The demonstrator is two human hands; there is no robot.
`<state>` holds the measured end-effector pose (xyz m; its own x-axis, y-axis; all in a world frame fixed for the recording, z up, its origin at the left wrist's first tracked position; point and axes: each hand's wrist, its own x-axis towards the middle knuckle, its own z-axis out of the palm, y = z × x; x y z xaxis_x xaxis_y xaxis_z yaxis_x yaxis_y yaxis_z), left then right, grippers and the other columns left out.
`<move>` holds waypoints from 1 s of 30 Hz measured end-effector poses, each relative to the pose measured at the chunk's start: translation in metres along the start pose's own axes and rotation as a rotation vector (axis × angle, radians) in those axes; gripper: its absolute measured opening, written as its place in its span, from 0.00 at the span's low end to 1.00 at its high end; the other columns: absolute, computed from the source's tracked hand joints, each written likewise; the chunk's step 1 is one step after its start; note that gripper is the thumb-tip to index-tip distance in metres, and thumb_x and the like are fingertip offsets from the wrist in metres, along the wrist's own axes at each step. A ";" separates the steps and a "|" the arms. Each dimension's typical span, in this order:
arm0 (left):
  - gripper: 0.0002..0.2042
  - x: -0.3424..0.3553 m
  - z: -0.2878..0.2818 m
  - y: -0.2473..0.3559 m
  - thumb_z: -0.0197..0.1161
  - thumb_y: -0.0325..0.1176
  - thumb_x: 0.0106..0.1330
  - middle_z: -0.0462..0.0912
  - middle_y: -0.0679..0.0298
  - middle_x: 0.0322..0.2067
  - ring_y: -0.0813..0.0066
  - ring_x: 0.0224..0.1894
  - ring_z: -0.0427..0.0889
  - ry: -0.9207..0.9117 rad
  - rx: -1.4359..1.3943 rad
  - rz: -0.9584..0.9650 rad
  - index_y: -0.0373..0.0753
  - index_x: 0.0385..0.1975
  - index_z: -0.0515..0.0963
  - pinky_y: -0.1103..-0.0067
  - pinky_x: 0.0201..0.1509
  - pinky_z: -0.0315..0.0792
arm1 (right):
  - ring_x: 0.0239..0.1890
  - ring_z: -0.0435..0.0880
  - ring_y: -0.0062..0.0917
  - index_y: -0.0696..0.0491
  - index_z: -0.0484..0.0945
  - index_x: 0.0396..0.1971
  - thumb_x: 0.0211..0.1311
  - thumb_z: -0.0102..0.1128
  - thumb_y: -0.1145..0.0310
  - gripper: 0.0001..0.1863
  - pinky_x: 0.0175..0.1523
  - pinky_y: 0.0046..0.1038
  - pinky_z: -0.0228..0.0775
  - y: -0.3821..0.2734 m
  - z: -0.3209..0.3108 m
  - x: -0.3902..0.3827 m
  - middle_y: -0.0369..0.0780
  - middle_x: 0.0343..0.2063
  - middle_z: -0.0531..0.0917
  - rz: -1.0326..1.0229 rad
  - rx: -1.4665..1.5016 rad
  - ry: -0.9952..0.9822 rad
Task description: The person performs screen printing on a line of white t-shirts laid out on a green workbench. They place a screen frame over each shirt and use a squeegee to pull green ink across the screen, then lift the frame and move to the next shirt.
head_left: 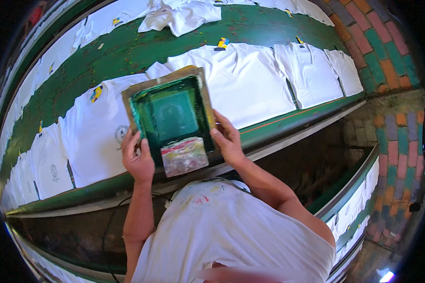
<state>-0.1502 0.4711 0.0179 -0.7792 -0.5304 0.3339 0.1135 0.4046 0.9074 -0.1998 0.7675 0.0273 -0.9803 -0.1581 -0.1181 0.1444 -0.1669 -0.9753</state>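
Head view: long green table (250,23), white shirts laid flat along it. Plain shirt (248,80) to the right of the work, printed shirt (92,141) to the left. Between them, over the near edge of the row, I've got the wooden screen frame (161,81), slightly skewed to the table edge. Can't tell from this angle if it's resting on cloth or held just above. Green-stained mesh (174,113) fills its middle, darker ink around the margins. Flat paint-smeared block (185,158) sits at the near end of the frame, leaning or lying, can't tell which.

Hands apart, both clamped on the frame: left hand (139,158) on its left side near the lower corner, right hand (229,141) on its right side. Neither is on the block.

My read: step in hand is handling/positioning the frame. Next move calls for an even two-sided grip, frame level, block not sliding.

Smallest: dark round emblem (122,134) beside the left fingers, yellow-blue tag (96,94) at that shirt's collar.
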 end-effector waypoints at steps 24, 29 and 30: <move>0.16 -0.100 0.324 0.103 0.74 0.17 0.63 0.83 0.44 0.71 0.50 0.71 0.81 -0.187 0.020 0.111 0.38 0.50 0.92 0.60 0.77 0.72 | 0.68 0.79 0.25 0.64 0.74 0.78 0.80 0.64 0.77 0.29 0.75 0.29 0.68 -0.042 -0.348 0.037 0.42 0.69 0.81 -0.134 -0.149 0.210; 0.15 -0.090 0.319 0.087 0.74 0.17 0.62 0.84 0.45 0.70 0.51 0.69 0.82 -0.139 0.025 0.037 0.37 0.47 0.93 0.63 0.74 0.74 | 0.69 0.79 0.27 0.63 0.74 0.77 0.79 0.68 0.73 0.31 0.76 0.31 0.69 -0.026 -0.335 0.060 0.43 0.68 0.79 -0.178 -0.214 0.140; 0.15 -0.090 0.320 0.084 0.73 0.17 0.62 0.84 0.45 0.71 0.51 0.70 0.81 -0.141 0.018 0.013 0.36 0.47 0.93 0.64 0.74 0.75 | 0.69 0.79 0.27 0.63 0.74 0.77 0.79 0.69 0.73 0.31 0.76 0.31 0.68 -0.024 -0.334 0.062 0.43 0.68 0.79 -0.188 -0.214 0.128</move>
<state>-0.2678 0.7912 -0.0171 -0.8568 -0.4156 0.3053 0.1142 0.4243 0.8983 -0.3088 1.0869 -0.0189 -0.9981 -0.0173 0.0589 -0.0594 0.0297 -0.9978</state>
